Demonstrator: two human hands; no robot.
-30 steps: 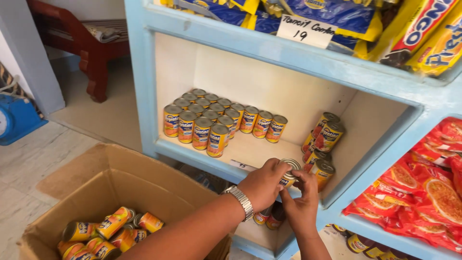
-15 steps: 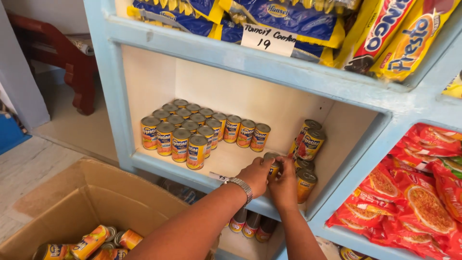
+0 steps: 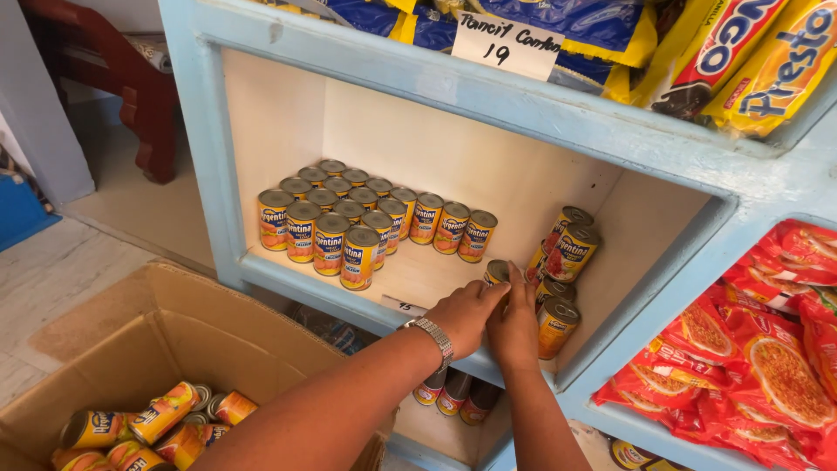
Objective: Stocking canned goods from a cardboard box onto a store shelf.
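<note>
On the pale blue wooden shelf (image 3: 366,301): left hand (image 3: 466,316) and right hand (image 3: 514,327) (fingers touching) together gripping a small yellow-labelled tin can (image 3: 496,272).

— What's far left?
— A red bench (image 3: 131,96). Near left, a cardboard box (image 3: 131,349).
— And right?
— Red noodle packets (image 3: 767,349); yellow snack bags (image 3: 767,61) above.

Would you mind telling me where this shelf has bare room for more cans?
Bare shelf board lies between the can cluster on the left and the stacked cans by the right wall, where both hands work. Behind the cluster, the back corner is bare. The right side is crowded.
</note>
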